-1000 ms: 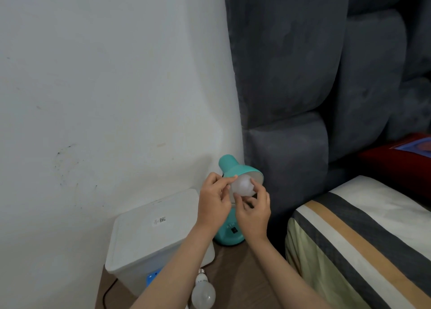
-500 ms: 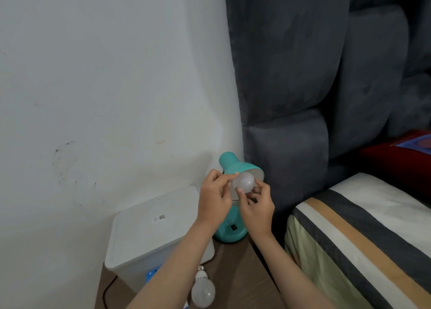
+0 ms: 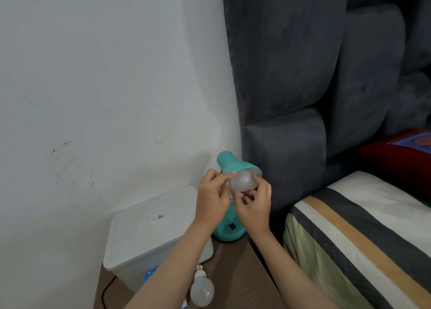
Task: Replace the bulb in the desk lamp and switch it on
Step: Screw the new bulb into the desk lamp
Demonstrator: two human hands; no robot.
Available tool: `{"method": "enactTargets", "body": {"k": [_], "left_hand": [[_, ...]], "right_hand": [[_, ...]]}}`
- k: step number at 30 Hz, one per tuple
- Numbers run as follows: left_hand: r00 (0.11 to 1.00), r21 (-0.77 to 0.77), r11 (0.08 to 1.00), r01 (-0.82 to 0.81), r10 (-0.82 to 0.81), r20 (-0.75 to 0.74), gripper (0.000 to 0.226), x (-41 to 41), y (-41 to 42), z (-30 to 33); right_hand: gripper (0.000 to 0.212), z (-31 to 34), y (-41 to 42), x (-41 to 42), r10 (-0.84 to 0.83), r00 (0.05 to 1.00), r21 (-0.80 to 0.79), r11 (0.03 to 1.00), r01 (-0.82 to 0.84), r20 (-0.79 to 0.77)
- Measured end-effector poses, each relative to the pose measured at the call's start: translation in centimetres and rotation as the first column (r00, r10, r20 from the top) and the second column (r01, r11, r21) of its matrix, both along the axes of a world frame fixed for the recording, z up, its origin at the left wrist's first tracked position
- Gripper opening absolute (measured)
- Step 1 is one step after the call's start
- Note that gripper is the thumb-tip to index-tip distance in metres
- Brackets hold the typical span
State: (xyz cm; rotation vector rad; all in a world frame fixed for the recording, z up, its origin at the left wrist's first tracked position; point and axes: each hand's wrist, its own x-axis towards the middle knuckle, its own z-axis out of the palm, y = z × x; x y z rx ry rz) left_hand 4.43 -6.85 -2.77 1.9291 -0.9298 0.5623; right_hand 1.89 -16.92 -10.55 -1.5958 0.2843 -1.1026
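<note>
Since a second ago, both hands have shifted slightly on the bulb: the right thumb now lies higher along the globe's right side, and the left fingertips have slid across its top edge, while the globe sits a little further out from under the shade rim. The left hand point(image 3: 213, 195) pinches the frosted bulb point(image 3: 243, 181) from the left, thumb and forefinger closed on its upper curve. The right hand point(image 3: 254, 203) cups the same bulb from below and from the right, fingers curled round it. Both hands grip this one bulb, which sits in the mouth of the teal lamp shade point(image 3: 235, 163); whether its base is seated in the socket cannot be told, since the shade and fingers hide it.

The teal lamp base point(image 3: 229, 230) stands on the brown bedside table point(image 3: 235, 283) at the far side, close to the grey padded headboard point(image 3: 291, 75), with a small dark switch on its near face. A spare bulb point(image 3: 202, 290) lies on its side on the table near the camera, screw cap pointing away, just beside the left forearm. Left of the lamp, a white lidded box point(image 3: 149, 229) rests on the table against the white wall point(image 3: 105, 75). On the right lies a striped bed cover point(image 3: 363, 238), and beyond it a red cushion point(image 3: 396, 159).
</note>
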Motion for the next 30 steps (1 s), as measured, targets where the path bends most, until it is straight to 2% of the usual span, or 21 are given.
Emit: {"method": "enactTargets", "body": {"k": [2, 8, 14, 17, 21, 25, 27, 30], "left_hand": [[1.0, 0.0, 1.0, -0.005, 0.005, 0.003, 0.032, 0.1, 0.1, 0.0], [1.0, 0.007, 1.0, -0.006, 0.006, 0.006, 0.033, 0.2, 0.0, 0.1], [1.0, 0.0, 1.0, -0.008, 0.008, 0.01, 0.032, 0.0, 0.1, 0.0], [1.0, -0.001, 1.0, -0.007, 0.007, 0.0, 0.033, 0.1, 0.1, 0.1], [1.0, 0.001, 1.0, -0.011, 0.011, -0.005, 0.032, 0.0, 0.0, 0.0], [1.0, -0.005, 1.0, -0.01, 0.01, -0.015, 0.033, 0.1, 0.0, 0.0], [1.0, 0.003, 1.0, -0.012, 0.012, -0.008, 0.032, 0.1, 0.0, 0.0], [1.0, 0.005, 1.0, -0.012, 0.012, -0.003, 0.032, 0.1, -0.1, 0.0]], "right_hand": [[0.055, -0.3, 0.0, 0.1, 0.008, 1.0, -0.07, 0.998, -0.007, 0.017], [0.053, 0.1, -0.3, -0.2, -0.008, 0.998, -0.014, 1.0, 0.007, -0.07], [0.055, -0.2, -0.1, 0.0, -0.051, 0.999, -0.213, 0.976, 0.045, -0.02], [0.051, 0.0, -0.1, 0.1, -0.053, 0.997, -0.133, 0.99, 0.047, -0.047], [0.048, 0.9, -0.1, 0.1, 0.003, 0.997, 0.129, 0.992, 0.007, -0.078], [0.059, 0.5, 0.5, 0.0, -0.011, 0.999, 0.002, 1.0, 0.012, -0.044], [0.055, 0.1, 0.5, -0.1, -0.015, 0.999, -0.045, 0.999, 0.014, -0.033], [0.049, 0.3, 0.2, -0.2, -0.039, 0.998, 0.01, 0.999, 0.039, -0.044]]}}
